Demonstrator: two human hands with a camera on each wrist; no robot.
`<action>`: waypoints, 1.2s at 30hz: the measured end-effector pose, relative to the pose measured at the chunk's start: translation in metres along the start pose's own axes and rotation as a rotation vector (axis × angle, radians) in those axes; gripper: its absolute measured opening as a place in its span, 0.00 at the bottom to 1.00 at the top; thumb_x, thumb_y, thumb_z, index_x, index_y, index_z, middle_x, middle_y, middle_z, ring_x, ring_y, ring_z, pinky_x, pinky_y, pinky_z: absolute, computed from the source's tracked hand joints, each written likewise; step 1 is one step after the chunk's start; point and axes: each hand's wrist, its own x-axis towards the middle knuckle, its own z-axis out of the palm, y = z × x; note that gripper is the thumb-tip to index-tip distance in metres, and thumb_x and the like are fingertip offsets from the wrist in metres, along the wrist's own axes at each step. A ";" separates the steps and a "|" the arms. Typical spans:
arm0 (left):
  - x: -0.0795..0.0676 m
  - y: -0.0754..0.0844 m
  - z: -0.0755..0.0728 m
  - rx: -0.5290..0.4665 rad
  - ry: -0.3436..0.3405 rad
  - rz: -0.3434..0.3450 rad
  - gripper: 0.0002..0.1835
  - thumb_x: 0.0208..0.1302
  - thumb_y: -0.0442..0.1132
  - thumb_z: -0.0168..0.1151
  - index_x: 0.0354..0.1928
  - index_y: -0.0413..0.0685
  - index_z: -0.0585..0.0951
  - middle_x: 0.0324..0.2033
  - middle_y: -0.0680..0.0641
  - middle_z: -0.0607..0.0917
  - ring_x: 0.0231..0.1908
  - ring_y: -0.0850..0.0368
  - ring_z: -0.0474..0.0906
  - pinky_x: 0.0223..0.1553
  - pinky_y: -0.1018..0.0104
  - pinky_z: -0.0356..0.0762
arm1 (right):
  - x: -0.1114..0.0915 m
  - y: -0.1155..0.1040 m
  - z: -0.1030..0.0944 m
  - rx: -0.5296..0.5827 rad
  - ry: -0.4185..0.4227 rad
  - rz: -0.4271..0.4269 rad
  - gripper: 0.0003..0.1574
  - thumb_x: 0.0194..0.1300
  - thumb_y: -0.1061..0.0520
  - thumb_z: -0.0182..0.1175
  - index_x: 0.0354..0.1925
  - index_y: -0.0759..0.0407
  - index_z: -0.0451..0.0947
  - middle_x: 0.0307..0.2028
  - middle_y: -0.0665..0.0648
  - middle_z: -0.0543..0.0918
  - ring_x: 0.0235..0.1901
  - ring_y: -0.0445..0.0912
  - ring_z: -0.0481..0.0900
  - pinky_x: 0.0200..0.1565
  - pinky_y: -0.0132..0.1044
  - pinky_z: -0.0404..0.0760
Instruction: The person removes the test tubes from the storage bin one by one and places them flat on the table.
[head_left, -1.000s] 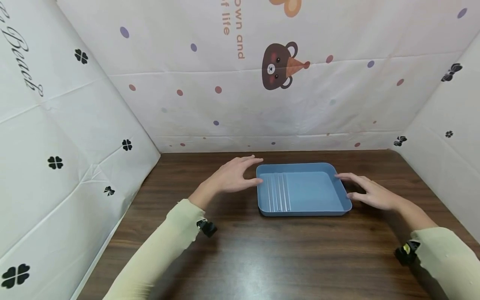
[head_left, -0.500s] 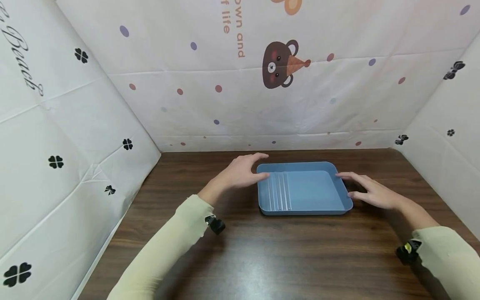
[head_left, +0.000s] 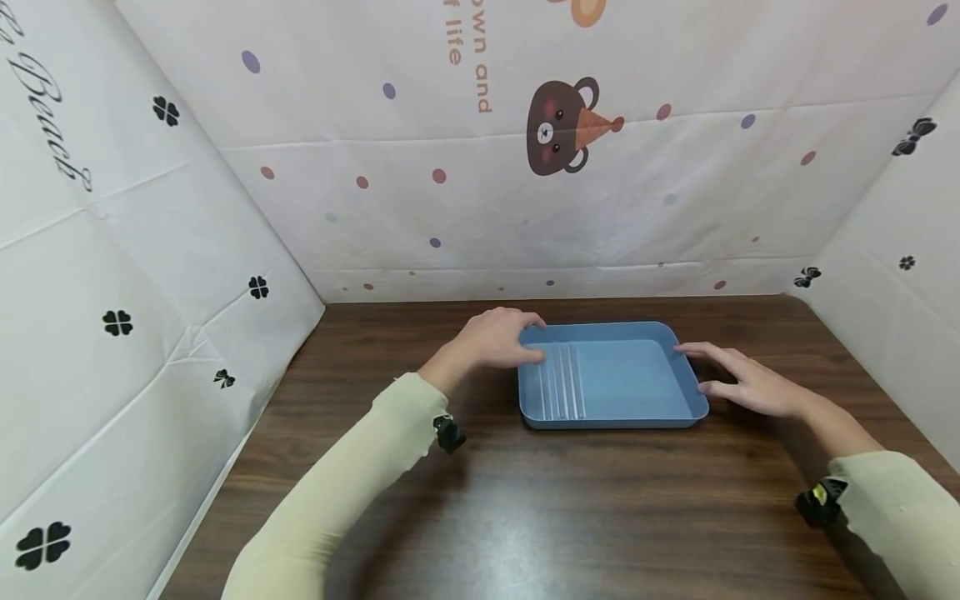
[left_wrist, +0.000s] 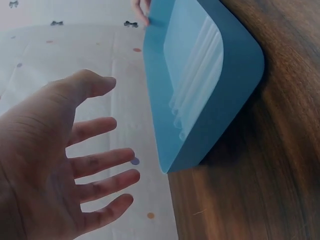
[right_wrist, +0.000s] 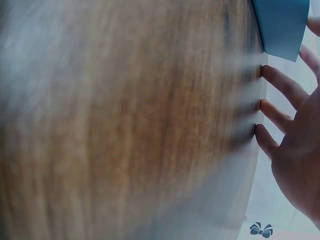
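A shallow blue tray (head_left: 630,379) with rounded corners rests on the table. Several clear thin rods (head_left: 562,383) lie side by side along its left end. My left hand (head_left: 495,337) is over the tray's far left corner, thumb above the inside; the left wrist view shows its fingers (left_wrist: 102,162) spread, with nothing between them. At the tray's right side is my right hand (head_left: 750,385), fingers relaxed, index fingertip and thumb right at the rim. In the right wrist view its other fingers (right_wrist: 285,87) reach down to the tabletop beside the tray.
The dark wood table (head_left: 555,500) meets a white patterned cloth wall (head_left: 480,208) behind the tray. Similar cloth stands at the left (head_left: 172,275) and right (head_left: 885,308). A small black camera (head_left: 448,433) sits on the left wrist, another black camera (head_left: 820,502) on the right.
My left hand has moved right, from beside the tray's left edge to over its far left corner. The right hand and the tray have stayed in place.
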 end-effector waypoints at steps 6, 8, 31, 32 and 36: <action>0.006 0.001 0.009 0.118 -0.025 -0.029 0.29 0.78 0.61 0.67 0.75 0.63 0.83 0.72 0.49 0.88 0.59 0.48 0.83 0.51 0.53 0.86 | 0.000 0.000 0.000 -0.001 -0.001 0.003 0.38 0.81 0.59 0.65 0.83 0.54 0.69 0.78 0.67 0.78 0.69 0.09 0.59 0.62 0.14 0.63; 0.007 0.002 0.012 0.147 -0.030 -0.038 0.29 0.77 0.61 0.67 0.75 0.64 0.83 0.72 0.50 0.87 0.62 0.48 0.81 0.55 0.51 0.84 | 0.000 0.000 0.000 -0.002 0.000 0.001 0.38 0.81 0.59 0.66 0.83 0.54 0.69 0.78 0.67 0.78 0.69 0.09 0.60 0.62 0.14 0.63; 0.013 0.008 0.036 0.294 -0.097 -0.019 0.25 0.74 0.63 0.72 0.68 0.67 0.88 0.65 0.54 0.92 0.66 0.49 0.74 0.73 0.41 0.71 | 0.000 0.002 0.002 -0.020 0.006 0.022 0.38 0.81 0.58 0.66 0.83 0.51 0.69 0.78 0.65 0.79 0.69 0.10 0.58 0.62 0.22 0.66; 0.014 0.008 0.036 0.302 -0.096 -0.017 0.25 0.73 0.64 0.72 0.67 0.67 0.88 0.64 0.54 0.92 0.65 0.49 0.74 0.72 0.42 0.71 | 0.000 0.002 0.002 -0.022 0.006 0.025 0.38 0.81 0.58 0.66 0.83 0.50 0.69 0.78 0.65 0.79 0.69 0.10 0.58 0.62 0.24 0.66; 0.015 0.008 0.039 0.358 -0.090 -0.006 0.23 0.71 0.65 0.73 0.61 0.65 0.90 0.58 0.57 0.94 0.61 0.51 0.74 0.68 0.45 0.71 | -0.001 0.002 0.001 -0.026 0.006 0.037 0.38 0.81 0.57 0.66 0.83 0.50 0.69 0.78 0.66 0.79 0.68 0.09 0.57 0.62 0.27 0.66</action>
